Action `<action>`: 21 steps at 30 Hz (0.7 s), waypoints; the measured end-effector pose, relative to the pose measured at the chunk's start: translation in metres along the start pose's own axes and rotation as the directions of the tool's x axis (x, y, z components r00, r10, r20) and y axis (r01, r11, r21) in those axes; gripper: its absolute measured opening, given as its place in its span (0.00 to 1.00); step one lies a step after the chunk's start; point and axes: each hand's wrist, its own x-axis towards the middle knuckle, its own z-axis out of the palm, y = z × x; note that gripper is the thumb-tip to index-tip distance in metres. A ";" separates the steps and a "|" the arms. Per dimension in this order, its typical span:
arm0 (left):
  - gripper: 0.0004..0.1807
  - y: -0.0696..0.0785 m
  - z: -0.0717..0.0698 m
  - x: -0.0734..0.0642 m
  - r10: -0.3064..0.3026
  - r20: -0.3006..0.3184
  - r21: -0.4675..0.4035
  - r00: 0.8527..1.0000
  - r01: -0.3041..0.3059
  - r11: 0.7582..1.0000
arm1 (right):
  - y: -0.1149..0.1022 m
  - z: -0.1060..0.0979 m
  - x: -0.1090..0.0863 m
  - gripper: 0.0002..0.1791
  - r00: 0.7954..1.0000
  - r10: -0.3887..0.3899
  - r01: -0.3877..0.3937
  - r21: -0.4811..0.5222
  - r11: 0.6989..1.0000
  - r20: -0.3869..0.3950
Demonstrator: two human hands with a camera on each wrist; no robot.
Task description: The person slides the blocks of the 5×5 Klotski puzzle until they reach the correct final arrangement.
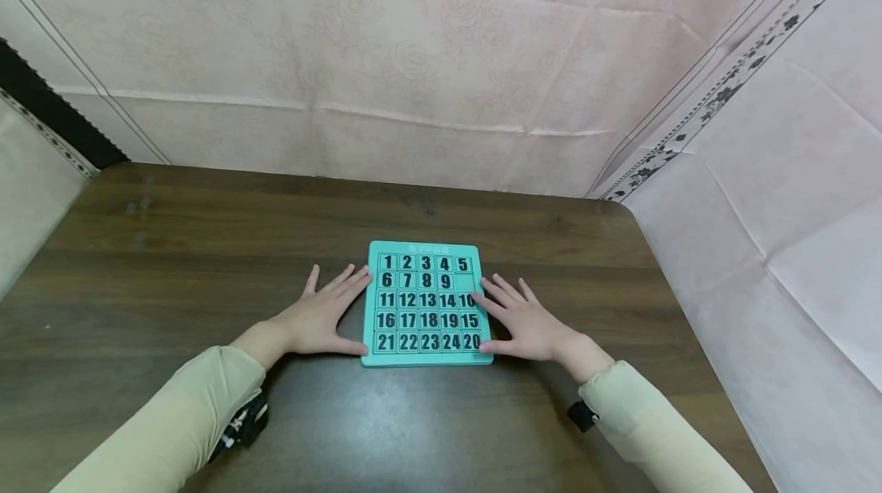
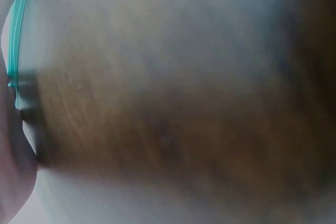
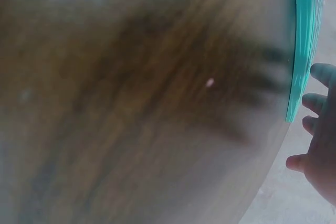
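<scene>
Puzzle: teal sliding number puzzle (image 1: 426, 304) lies flat on dark wood table (image 1: 172, 263), about mid-table, near the front edge, between both hands.
Tiles: black numbers 1 to 24 in a five-by-five grid; top row 1-5, then 6-9 with an open slot at that row's right end; 10 sits below the slot, then 15, then 20 down the right column.
Left hand: left hand (image 1: 324, 317) flat on table, fingers straight and spread, fingertips against puzzle's left edge, thumb near lower left corner. Holds nothing.
Right hand: right hand (image 1: 525, 321) flat, fingers straight and spread, index tip on the right column near tile 10, thumb by lower right corner. No pinch.
Sleeves: beige sleeves (image 1: 172, 424) on both arms, dark wrist straps under cuffs.
Left wrist view: blurred; brown wood, thin teal puzzle edge (image 2: 16, 51) at far left.
Right wrist view: blurred wood, teal edge (image 3: 304, 40) upper right, fingertips (image 3: 320, 72) just beside it.
Backdrop: pink patterned cloth (image 1: 427, 57) behind and to the right of table.
</scene>
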 end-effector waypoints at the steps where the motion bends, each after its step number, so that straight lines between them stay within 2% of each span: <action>1: 0.62 0.000 0.000 0.000 0.000 0.001 0.001 1.000 0.000 1.000 | 0.000 0.000 0.000 0.45 1.000 -0.002 0.002 0.004 1.000 0.001; 14: 0.62 0.001 -0.002 -0.001 0.004 -0.003 -0.008 1.000 -0.004 1.000 | -0.001 0.002 -0.001 0.45 1.000 -0.006 0.006 -0.004 1.000 -0.001; 21: 0.62 -0.001 0.000 0.000 0.005 -0.002 0.001 1.000 -0.005 1.000 | 0.000 0.004 0.000 0.45 0.999 -0.045 0.044 -0.036 0.998 -0.018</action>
